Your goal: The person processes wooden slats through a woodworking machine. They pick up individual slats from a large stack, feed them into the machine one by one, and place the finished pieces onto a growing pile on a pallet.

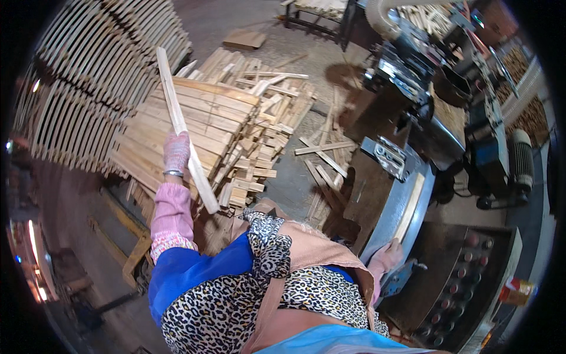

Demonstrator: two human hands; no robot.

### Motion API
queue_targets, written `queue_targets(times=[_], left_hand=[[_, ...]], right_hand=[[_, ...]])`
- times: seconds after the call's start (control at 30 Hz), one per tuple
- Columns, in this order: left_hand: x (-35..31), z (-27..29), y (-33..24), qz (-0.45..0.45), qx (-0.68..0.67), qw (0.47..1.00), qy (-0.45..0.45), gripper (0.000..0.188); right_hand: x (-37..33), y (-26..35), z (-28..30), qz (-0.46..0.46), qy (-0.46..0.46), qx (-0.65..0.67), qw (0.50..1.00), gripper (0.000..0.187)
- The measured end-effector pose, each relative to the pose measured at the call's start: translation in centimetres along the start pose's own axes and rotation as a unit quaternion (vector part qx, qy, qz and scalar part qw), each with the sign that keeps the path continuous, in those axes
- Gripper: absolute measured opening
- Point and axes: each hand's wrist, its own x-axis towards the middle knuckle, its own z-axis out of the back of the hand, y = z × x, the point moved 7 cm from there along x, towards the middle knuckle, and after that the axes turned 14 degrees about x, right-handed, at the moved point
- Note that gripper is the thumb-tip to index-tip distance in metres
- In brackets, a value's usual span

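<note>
Gloved in a pinkish knit, my left hand (177,152) is closed around the middle of a long pale wooden strip (170,94). That strip is raised at a slant over a stack of wooden boards (203,112). On the right, my right hand (386,258) grips the near end of a second wooden strip (409,206). This one lies lengthwise on the smooth metal bed (383,221) of a woodworking machine (436,118), pointing toward the machine's head. Some fingers of my right hand are hidden.
Tall stacks of curved wooden slats (71,112) stand at the far left. Scrap wood (327,153) litters the floor by the machine. A control panel (457,289) with several round knobs is at lower right, a yellow metal frame (132,248) at lower left. A motor (521,156) sits at far right.
</note>
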Motion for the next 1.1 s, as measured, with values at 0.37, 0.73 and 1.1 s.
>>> queue_targets(times=[0.37,0.73,1.1], left_hand=[[-16.7,-2.3,-16.7,-0.326,-0.078,0.905,0.261,0.052],[-11.9,3.6,-13.8,-0.291,-0.165,0.935,-0.115,0.042],[-2.0,-6.3,28.7,0.394,-0.441,0.801,0.093,0.076]], right_hand=[[22.7,10.2,-15.0,0.012,0.156,0.451,0.879,0.034],[12.9,26.9,-8.9,-0.109,0.345,0.716,0.597,0.045],[-3.2,-2.6,0.8,-0.076,0.041,0.010,0.996,0.034]])
